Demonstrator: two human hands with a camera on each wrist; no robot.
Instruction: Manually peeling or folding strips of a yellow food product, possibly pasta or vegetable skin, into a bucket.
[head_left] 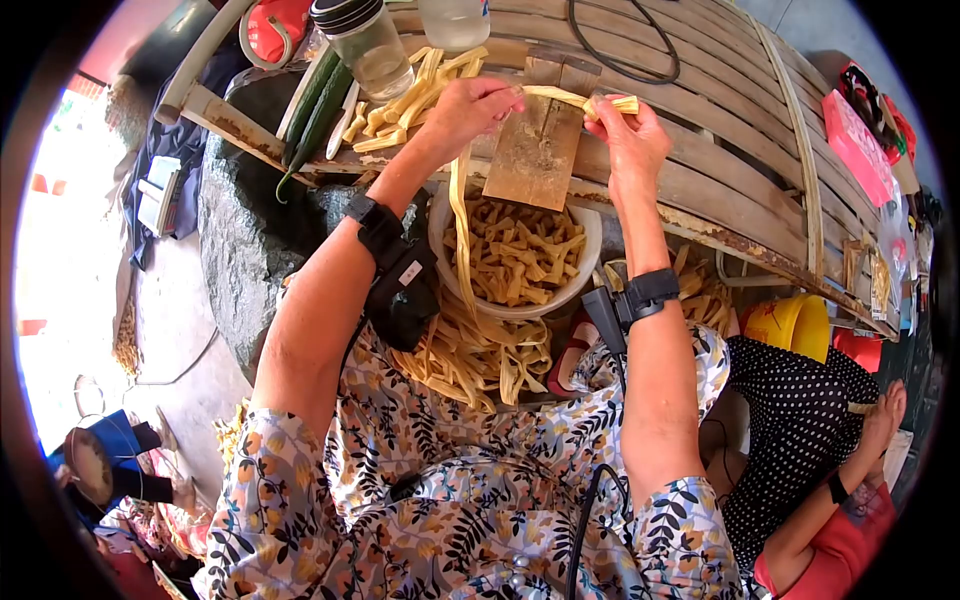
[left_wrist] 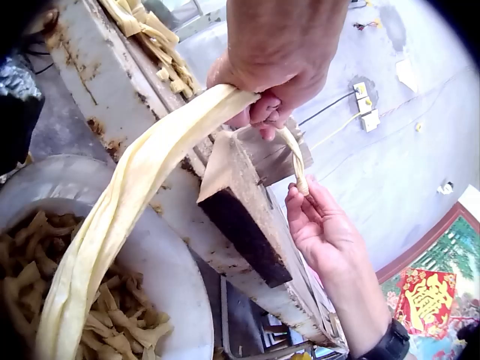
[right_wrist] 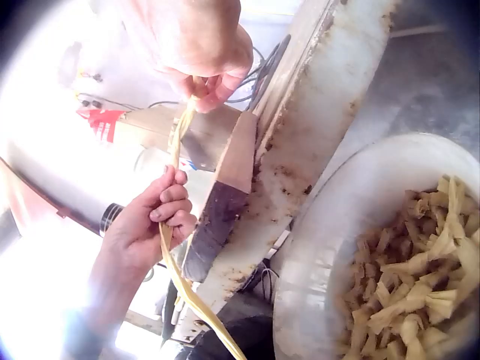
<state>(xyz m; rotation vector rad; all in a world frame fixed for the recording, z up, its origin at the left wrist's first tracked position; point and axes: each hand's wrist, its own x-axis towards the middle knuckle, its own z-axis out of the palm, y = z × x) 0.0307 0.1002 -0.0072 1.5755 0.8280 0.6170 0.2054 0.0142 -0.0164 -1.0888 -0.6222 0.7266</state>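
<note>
A long, pale yellow, ribbon-like strip (left_wrist: pixel 135 187) runs between both hands. My left hand (head_left: pixel 470 110) grips it partway along, fingers curled round it, and its tail hangs down past the basin (head_left: pixel 592 245). Near the strip's other end, my right hand (head_left: pixel 632 150) pinches it between thumb and fingers. The stretch between the hands looks narrow and twisted in the right wrist view. Below it a wooden board (head_left: pixel 535 150) juts over the bench edge. Short, knotted yellow pieces (head_left: pixel 525 250) lie in the white basin under the board.
More loose strips (head_left: pixel 480 350) are heaped below the basin, near the lap. On the slatted bench (head_left: pixel 720 140) are yellow pieces (head_left: pixel 430 90), cucumbers (head_left: pixel 318 110), a lidded jar (head_left: pixel 370 55) and a black cable (head_left: pixel 675 60). Another person's arm (head_left: pixel 835 490) shows at right, near a yellow bucket (head_left: pixel 800 325).
</note>
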